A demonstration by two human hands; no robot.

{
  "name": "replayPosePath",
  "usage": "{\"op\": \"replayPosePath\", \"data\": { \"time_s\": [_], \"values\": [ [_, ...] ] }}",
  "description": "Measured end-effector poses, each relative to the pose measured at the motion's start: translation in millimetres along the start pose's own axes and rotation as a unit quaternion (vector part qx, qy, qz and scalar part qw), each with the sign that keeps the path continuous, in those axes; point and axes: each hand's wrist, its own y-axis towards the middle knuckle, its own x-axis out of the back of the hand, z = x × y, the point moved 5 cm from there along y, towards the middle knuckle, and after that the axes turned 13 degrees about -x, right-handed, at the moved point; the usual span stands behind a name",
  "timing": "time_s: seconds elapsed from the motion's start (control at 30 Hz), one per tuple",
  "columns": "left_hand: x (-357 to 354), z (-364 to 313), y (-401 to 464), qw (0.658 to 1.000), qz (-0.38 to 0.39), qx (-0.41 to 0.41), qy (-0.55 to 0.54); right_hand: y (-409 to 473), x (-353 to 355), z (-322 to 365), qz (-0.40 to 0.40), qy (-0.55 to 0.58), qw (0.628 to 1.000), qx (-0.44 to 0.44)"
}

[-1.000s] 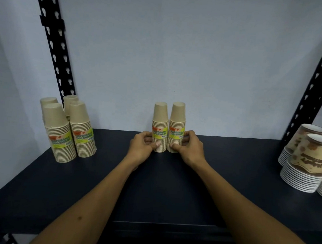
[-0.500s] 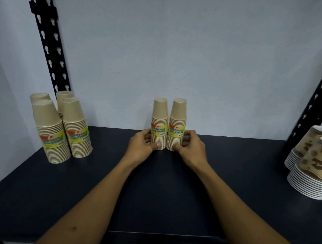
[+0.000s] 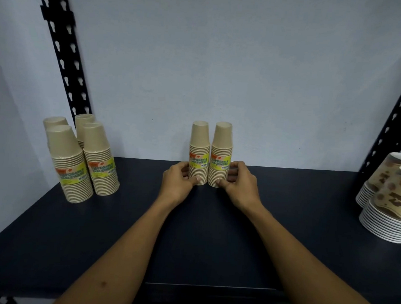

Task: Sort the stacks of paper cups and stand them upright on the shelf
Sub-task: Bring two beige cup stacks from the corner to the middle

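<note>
1. At the back of the dark shelf point(image 3: 213, 235), against the wall, your two tan cup stacks point(image 3: 210, 154) stand upright, touching side by side.
2. Your left hand point(image 3: 177, 183) clasps the left stack's base.
3. Your right hand point(image 3: 238, 184) clasps the right stack's base.
4. Left of those stacks, well apart, four more tan stacks point(image 3: 81, 158) stand clustered.
5. Right of them, patterned cups point(image 3: 389, 196) sit by the edge.

The patterned cup stacks point(image 3: 390, 198) at far right are cut off by the frame edge, their lettering too blurred to read. In the left group point(image 3: 81, 158), the two front stacks hide the lower parts of the two rear stacks, and only the large label words are legible. The fingers point(image 3: 184, 172) of the left hand point(image 3: 177, 184) and those of the right hand point(image 3: 239, 186) pass behind the two central stacks point(image 3: 210, 154), so their tips are hidden.
</note>
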Motion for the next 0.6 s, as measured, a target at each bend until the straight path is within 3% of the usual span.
{"op": "replayPosePath", "data": {
  "time_s": [0.6],
  "values": [
    [2.1,-2.7,-2.0,1.000,0.002,0.011,-0.003,-3.0,0.5,1.9,-0.001,-0.006,1.000,-0.006]
  ]
}}
